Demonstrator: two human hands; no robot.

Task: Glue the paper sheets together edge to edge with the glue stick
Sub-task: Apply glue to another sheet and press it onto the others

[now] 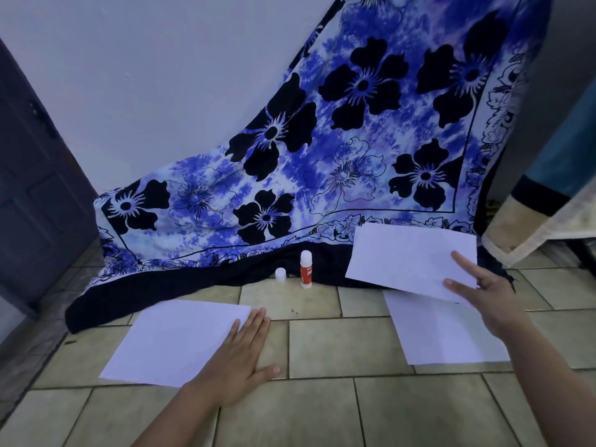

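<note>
Seemingly pinched at one corner by the right hand (483, 295) at three o'clock, the lifted sheet (409, 253) may sag and land askew, while the flat-fingered left hand (238, 359) pins another sheet (174, 340) at eight and the glue stick (305, 269) stands at twelve.

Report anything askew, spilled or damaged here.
Two things. The glue stick stands with its cap off, set on the tiles to its left. The lifted sheet in the right hand hangs crooked over the right sheet. No spill or tear shows.
</note>
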